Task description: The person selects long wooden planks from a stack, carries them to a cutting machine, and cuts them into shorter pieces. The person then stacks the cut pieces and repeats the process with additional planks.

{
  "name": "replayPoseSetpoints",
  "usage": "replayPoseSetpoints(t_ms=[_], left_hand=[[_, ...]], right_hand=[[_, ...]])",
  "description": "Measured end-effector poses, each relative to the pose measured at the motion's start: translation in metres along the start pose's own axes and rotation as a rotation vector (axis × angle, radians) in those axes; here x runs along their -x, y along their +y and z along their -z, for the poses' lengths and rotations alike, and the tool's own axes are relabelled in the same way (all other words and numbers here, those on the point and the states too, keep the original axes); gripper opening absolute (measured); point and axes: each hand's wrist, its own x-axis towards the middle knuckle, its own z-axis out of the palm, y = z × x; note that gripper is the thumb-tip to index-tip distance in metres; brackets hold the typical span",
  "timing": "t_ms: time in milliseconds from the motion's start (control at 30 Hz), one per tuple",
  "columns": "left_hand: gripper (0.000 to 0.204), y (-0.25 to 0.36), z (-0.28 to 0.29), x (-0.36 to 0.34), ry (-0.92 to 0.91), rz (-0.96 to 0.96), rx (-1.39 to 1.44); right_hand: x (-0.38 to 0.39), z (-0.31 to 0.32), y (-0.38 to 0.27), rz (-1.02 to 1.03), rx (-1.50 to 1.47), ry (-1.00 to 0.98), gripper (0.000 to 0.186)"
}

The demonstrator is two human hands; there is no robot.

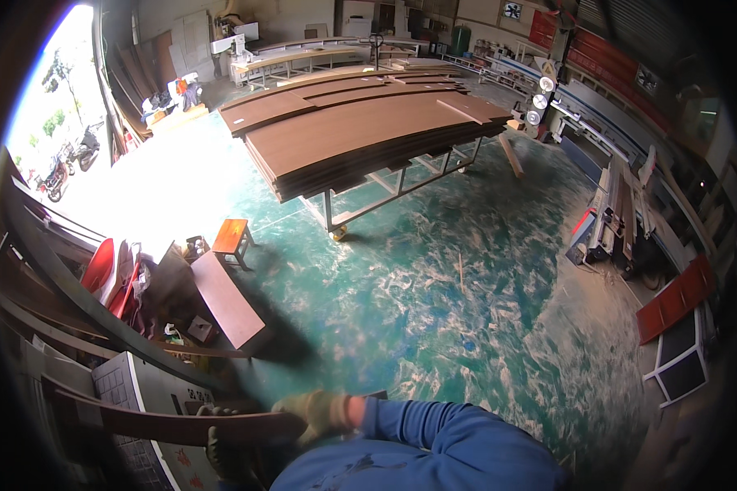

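Note:
A long narrow brown board (164, 424) runs across the lower left, bent by the lens. My right hand (319, 412), in a pale work glove with a blue sleeve behind it, grips the board's right end from above. My left hand (219, 448), in a darker glove, holds the same board from below, a little further left. The board lies over a white machine cabinet (131, 385). Its left end runs off into the dark rim of the picture.
A metal-framed trolley (360, 135) carries thick stacks of brown panels ahead. A small wooden stool (232, 237) and a brown bench (225, 299) stand at left on the green floor. Red plastic chairs (106, 270) sit nearby. Metal rails (618, 213) and a red panel (675, 299) lie at right.

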Motion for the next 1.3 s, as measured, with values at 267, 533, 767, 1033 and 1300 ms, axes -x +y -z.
replayPoseSetpoints(t_ms=[267,533,767,1033,1300], left_hand=[[0.077,-0.027,-0.023,-0.049,-0.480,0.180,-0.305],[0.052,-0.034,-0.059,-0.120,-0.577,0.634,-0.209],[0.040,-0.120,-0.076,-0.196,-0.702,0.520,-0.037],[0.059,-0.196,-0.191,-0.185,-0.251,0.625,0.264],[0.057,-0.279,-0.274,-0.135,-0.372,0.708,0.340]], right_hand=[[0.011,-0.031,-0.002,-0.028,0.075,0.422,0.047],[0.052,-0.026,-0.033,-0.244,0.267,0.858,0.052],[0.162,-0.019,-0.047,-0.625,0.348,1.442,0.051],[0.336,-0.067,-0.032,-0.640,0.128,1.970,0.055],[0.415,-0.114,-0.033,-0.726,-0.077,2.102,0.052]])
